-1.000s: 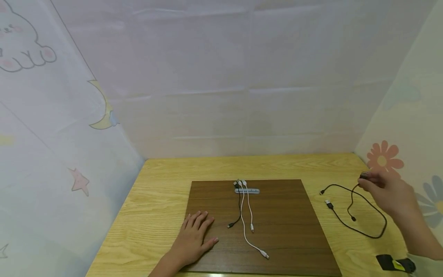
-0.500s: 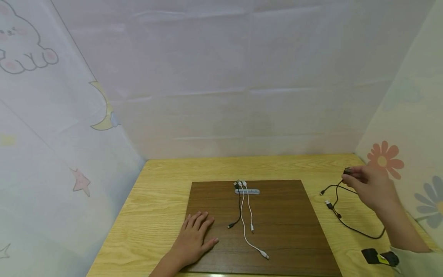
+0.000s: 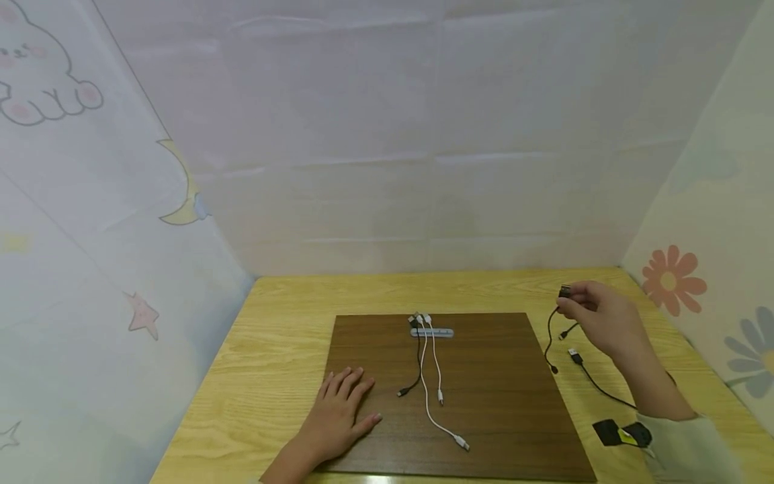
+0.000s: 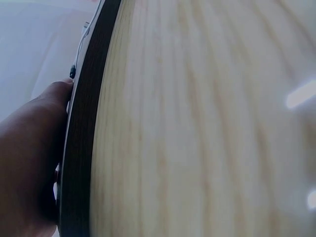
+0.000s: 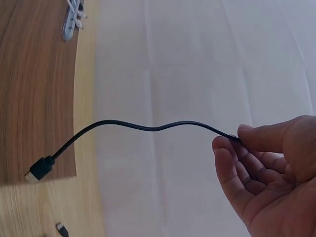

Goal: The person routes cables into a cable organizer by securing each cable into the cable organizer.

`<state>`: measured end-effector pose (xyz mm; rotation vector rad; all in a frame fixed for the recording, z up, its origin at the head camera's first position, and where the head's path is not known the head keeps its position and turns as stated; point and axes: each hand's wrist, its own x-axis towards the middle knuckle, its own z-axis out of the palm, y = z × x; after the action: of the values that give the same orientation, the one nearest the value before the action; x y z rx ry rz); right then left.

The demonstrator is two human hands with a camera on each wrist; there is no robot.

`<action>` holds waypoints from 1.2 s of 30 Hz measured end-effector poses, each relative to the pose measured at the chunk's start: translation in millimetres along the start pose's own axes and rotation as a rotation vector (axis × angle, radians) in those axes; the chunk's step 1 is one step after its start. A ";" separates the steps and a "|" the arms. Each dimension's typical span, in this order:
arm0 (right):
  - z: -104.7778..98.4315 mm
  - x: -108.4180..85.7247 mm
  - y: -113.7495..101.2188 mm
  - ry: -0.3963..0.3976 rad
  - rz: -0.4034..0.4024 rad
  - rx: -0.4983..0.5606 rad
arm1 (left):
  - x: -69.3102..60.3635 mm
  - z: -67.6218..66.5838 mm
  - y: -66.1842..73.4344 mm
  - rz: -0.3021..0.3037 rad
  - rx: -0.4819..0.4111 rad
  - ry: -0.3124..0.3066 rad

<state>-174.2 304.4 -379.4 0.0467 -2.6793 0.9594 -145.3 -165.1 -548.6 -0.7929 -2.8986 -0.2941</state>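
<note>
My right hand (image 3: 607,323) is over the table's right side, pinching a short black USB cable (image 3: 549,336) close to its upper plug. The cable's other end hangs free near the brown board's right edge. In the right wrist view, thumb and fingers pinch the black cable, and its far plug (image 5: 42,168) dangles at left; the fingers hide the pinched end. My left hand (image 3: 335,417) rests with fingers spread on the brown board (image 3: 502,403). A grey cable clip (image 3: 446,333) sits near the board's back edge, with a black cable (image 3: 418,356) and two white cables (image 3: 437,370) at it.
A longer black USB cable (image 3: 605,391) lies on the yellow wooden table (image 3: 242,376) right of the board, partly behind my right forearm. A black and yellow piece (image 3: 623,434) shows beside the right sleeve. Patterned wall sheets (image 3: 338,202) bound the table behind and at the sides.
My right hand has moved left with the short black cable, from the table's right side toward the board. The left hand has stayed still on the board.
</note>
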 end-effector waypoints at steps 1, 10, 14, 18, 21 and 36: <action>2.6 0.9 -2.2 -0.003 -0.003 0.005 | -0.1 0.2 0.0 -0.001 0.002 -0.003; 24.5 11.3 -19.0 -0.067 0.006 0.055 | 3.4 0.2 0.4 0.015 0.003 0.021; 35.9 14.0 -24.0 -0.107 0.022 0.097 | 3.1 -1.4 2.4 0.037 0.003 0.044; 48.1 15.4 -27.8 -0.141 0.026 0.153 | 0.7 -3.1 4.4 0.052 0.000 0.039; 56.9 17.1 -31.4 -0.168 0.022 0.210 | -0.9 -5.9 5.4 0.040 -0.003 0.015; 87.2 28.6 -54.2 -0.237 0.008 0.240 | -1.2 -9.2 1.6 0.035 -0.015 -0.049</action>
<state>-217.6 209.6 -401.9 0.2134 -2.7571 1.3495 -142.9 -166.4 -539.6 -0.8649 -2.9273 -0.2980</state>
